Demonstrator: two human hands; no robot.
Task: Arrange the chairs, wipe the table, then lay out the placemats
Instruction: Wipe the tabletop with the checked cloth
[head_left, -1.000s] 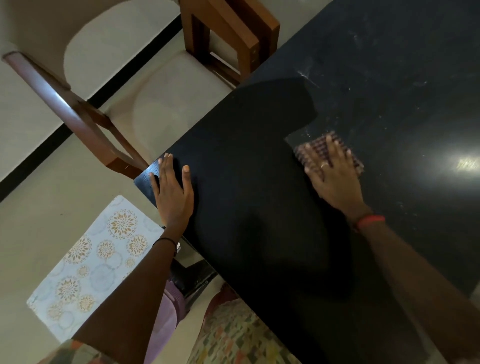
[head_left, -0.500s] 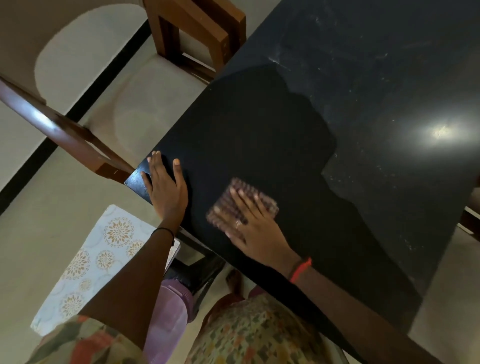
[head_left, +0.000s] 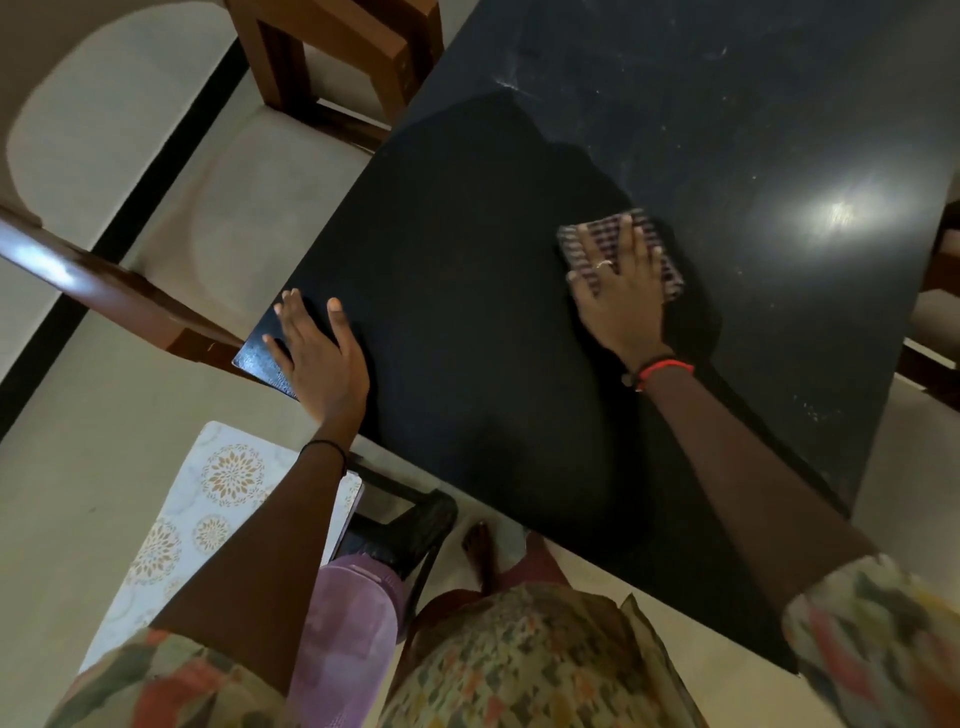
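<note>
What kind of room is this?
Most likely a home dining room: a big dark table with cushioned wooden chairs beside it, a floral placemat waiting nearby, and the right hand pressing a cloth on the top.

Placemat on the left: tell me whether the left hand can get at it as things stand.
Probably yes. The left hand lies flat on the table corner, holding nothing, and the placemat lies uncovered lower down, beside that forearm.
</note>
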